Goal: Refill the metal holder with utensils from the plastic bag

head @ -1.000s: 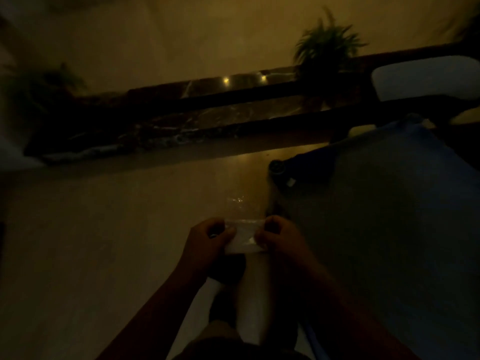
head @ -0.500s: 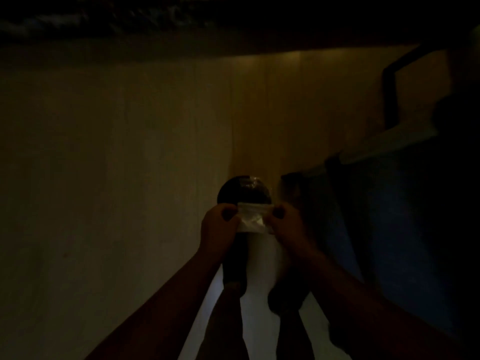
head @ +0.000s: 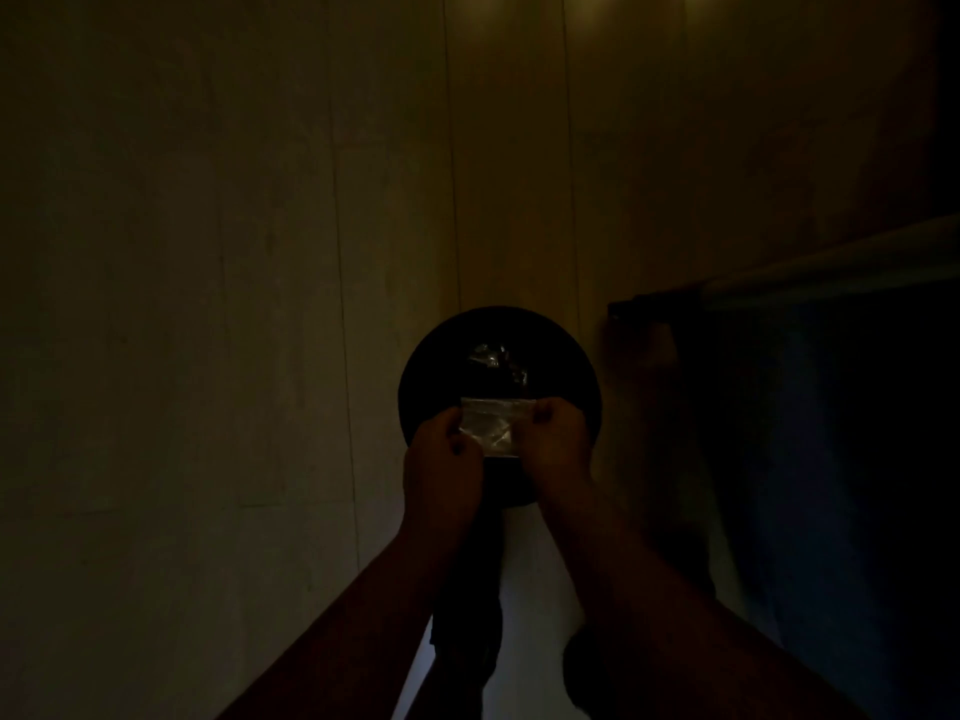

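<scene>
— Low at centre, both hands are up on the plastic bag. How are they placed?

— Left hand has the bag's left edge, fingers curled in and pinching it. Right hand takes the right edge the same way, thumb tucked over the top corner. The small clear bag is stretched flat between them.

— And what's inside it?

— Some pale bits show through the plastic, but the light is too dim to say what they are.

— Where's the holder?

— Directly beneath the bag: a round dark shape seen from above, its far rim curving out past the fingers. The bag hangs over its near half. Whether bag and holder are touching, I can't tell.

— Anything in there?

— A few shiny glints toward the far side, just beyond the bag's top edge. Too murky to name them.

— And around it?

— Pale wooden floor in long planks to the left and beyond. On the right a blue surface lies in shadow, with a light-coloured bar slanting along its upper edge.
</scene>
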`<state>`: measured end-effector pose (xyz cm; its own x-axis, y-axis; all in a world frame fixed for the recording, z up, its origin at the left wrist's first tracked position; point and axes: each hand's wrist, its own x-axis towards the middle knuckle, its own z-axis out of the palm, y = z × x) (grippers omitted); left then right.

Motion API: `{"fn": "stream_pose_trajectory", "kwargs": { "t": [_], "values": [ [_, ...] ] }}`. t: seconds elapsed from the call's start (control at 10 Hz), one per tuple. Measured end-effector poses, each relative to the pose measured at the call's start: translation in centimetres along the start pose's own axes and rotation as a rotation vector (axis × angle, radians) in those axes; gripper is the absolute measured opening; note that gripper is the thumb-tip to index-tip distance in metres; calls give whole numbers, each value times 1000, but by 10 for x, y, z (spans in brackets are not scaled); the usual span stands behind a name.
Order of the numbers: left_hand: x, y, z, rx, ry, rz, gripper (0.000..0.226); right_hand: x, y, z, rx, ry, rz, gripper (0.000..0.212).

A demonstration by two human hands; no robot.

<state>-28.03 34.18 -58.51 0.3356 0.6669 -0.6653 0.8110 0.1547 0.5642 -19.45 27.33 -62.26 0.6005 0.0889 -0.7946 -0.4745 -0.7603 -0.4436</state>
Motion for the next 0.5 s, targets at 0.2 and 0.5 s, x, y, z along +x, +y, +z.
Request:
{"fn": "stream_pose_trajectory", "kwargs": {
  "t": [0.2,0.5],
  "values": [
    [5,-13,4,-72,-30,-46,32,1,5,10,35,-1,31,22],
    [-44,40,-58,-132,-68,-36,32,-80,-22,-53,-40,-93,-107,37]
  ]
}}
